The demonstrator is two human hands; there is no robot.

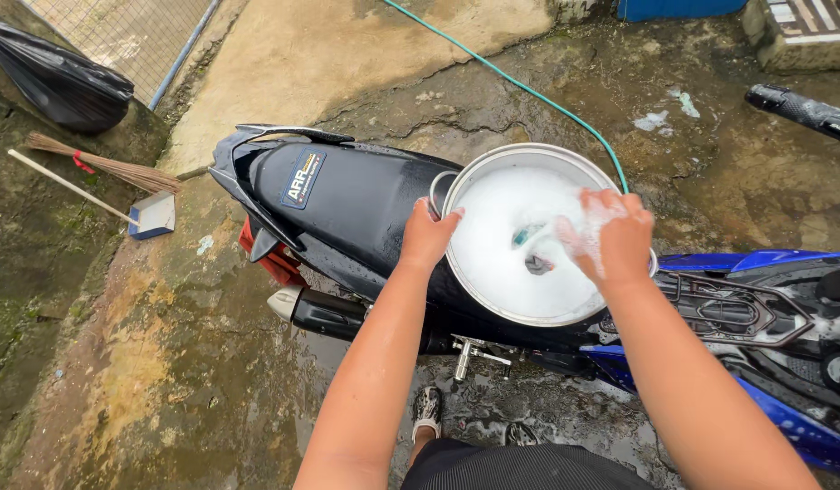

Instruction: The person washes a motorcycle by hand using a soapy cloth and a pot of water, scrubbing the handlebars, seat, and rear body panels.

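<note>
- The left hand (426,238) grips the left rim of a round metal basin (493,299), with the fingers curled over the edge.
- The basin sits on the black seat (356,204) of a motorcycle (783,417) that stands across the view; the basin is full of white foam (497,231).
- The right hand (610,238) is over the right side of the basin, covered with foam. The fingers are bent down into the suds; whether it is closed on something I cannot tell, because the foam hides the fingertips.
- In the middle of the foam, just beside the right hand, a small grey and teal thing (533,252) shows, maybe a cloth or sponge, but it is too much covered to be sure.
- A thin green hose (529,91) runs from the top of the view down to the far rim of the basin.
- The ground is wet concrete (211,363). Well apart on the left lie a straw broom (102,165) and a dustpan (154,216), and a black plastic bag (62,82) rests in the upper left corner.
- The person's feet in sandals (428,408) are near the footrest of the motorcycle.
</note>
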